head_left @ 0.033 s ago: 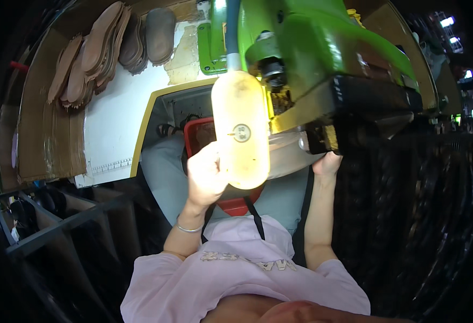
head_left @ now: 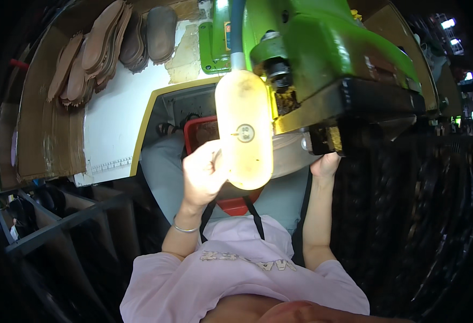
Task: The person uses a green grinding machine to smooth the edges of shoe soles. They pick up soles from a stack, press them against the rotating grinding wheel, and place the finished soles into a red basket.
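My left hand (head_left: pixel 204 175) is raised under a green machine (head_left: pixel 328 48), fingers curled on the left end of a pale sole (head_left: pixel 290 156). The sole runs right, toward my right hand (head_left: pixel 325 164). That hand reaches up to the sole's right end, its fingers hidden behind the machine's black lower part (head_left: pixel 366 124). A pale yellow oval plate (head_left: pixel 244 129) on a grey hose (head_left: pixel 236 32) hangs in front and covers the middle of the sole and my left fingertips.
A red bin (head_left: pixel 196 132) sits below the hands, above grey-clad knees. Several brown soles (head_left: pixel 107 43) lie fanned on cardboard (head_left: pixel 42 140) at the upper left, beside a white board (head_left: pixel 112 124). A dark metal rack (head_left: pixel 58 220) stands low left. Black stacks (head_left: pixel 409 215) fill the right.
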`<state>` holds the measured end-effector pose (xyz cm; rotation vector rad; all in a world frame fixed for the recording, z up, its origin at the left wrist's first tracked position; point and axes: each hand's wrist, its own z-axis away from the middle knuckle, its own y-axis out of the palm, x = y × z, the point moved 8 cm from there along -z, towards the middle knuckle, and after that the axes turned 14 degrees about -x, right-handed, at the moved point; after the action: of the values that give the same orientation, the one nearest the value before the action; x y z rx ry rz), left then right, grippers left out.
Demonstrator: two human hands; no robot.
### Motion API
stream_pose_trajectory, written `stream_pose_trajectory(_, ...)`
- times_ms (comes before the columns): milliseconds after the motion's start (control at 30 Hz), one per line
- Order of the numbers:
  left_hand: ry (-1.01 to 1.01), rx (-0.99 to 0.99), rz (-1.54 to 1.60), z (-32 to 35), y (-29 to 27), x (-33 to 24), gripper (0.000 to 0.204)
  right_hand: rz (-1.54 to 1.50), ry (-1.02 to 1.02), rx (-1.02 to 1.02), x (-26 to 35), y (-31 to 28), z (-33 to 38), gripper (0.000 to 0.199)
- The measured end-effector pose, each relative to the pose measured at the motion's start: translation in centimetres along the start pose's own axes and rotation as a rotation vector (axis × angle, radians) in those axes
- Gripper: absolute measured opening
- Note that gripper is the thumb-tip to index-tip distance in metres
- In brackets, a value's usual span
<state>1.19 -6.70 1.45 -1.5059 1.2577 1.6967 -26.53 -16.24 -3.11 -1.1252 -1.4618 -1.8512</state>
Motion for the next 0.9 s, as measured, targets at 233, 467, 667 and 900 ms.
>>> stream_pose_trajectory(233, -0.137, -0.099, 0.065, -0.3, -6.1, -0.3, 0.035, 0.103, -0.052, 0.081, -1.9, 2.7, 3.9, 0.04)
stream_pose_trajectory(467, -0.246, -0.29, 0.079, 3.1, -10.6, 0.5, 0.037, 0.168, 0.051, 0.202, -2.7, 5.9, 6.7, 0.062)
stream_pose_trajectory(667, -0.662, 0.055, 0.14, 9.8, -11.0, 6.8, 0.046, 0.224, 0.064, 0.344, -2.3, 8.4, 6.8, 0.038)
stream_pose_trajectory(900, -0.259, 0.317, -0.028, 2.4, 3.5, 4.4, 0.056, 0.471, -0.021, 0.333, -1.8, 7.3, 6.5, 0.042)
